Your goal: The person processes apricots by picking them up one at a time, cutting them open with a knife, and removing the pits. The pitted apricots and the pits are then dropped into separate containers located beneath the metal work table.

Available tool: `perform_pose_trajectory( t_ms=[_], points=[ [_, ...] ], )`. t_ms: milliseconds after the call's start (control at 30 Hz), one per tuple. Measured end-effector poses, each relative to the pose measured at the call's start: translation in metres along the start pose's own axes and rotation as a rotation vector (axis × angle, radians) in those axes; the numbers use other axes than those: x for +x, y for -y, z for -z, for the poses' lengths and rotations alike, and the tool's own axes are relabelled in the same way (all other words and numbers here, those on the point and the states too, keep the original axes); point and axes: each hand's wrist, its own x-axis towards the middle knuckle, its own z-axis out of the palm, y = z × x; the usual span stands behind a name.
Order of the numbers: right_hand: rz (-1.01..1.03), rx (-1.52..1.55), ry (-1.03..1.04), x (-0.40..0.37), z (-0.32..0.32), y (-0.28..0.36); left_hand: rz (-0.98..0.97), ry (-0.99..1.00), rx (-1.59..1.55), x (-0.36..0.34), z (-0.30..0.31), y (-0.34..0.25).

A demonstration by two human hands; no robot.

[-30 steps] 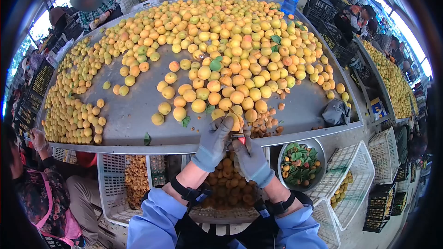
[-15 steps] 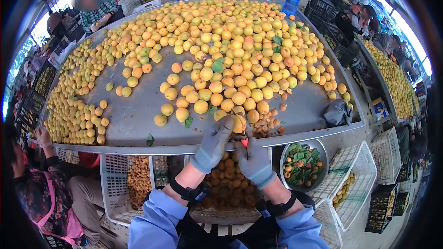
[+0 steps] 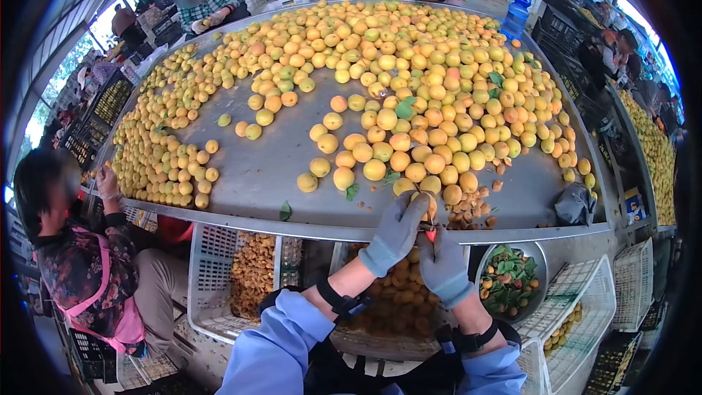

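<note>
The fruit [image 3: 431,210] sat at the counter's [image 3: 248,168] near edge in your left hand's [image 3: 401,230] closed grip, just by the small red tool [image 3: 431,235] your right hand [image 3: 444,267] grasped, so steady fruit and fingertips clear of its tip seemed best.

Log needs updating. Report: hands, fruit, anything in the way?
Left hand holding fruit. Right hand pinching red tool, close by. Heaped pile just beyond both.
</note>
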Motion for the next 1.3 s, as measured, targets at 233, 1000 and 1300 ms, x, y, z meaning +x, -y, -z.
perform_pose_trajectory(
  t_ms=[233,1000,1300],
  points=[
    [0.076,-0.110,-0.053,-0.006,0.001,0.003,0.004,-0.186,-0.062,0.007,0.010,0.003],
    [-0.484,0.799,0.132,0.013,0.046,0.025,-0.469,0.278,0.665,-0.011,0.015,-0.031],
    [-0.457,0.799,0.043,0.013,0.041,0.019,-0.376,0.254,0.596,-0.008,0.010,-0.038]
  ],
)
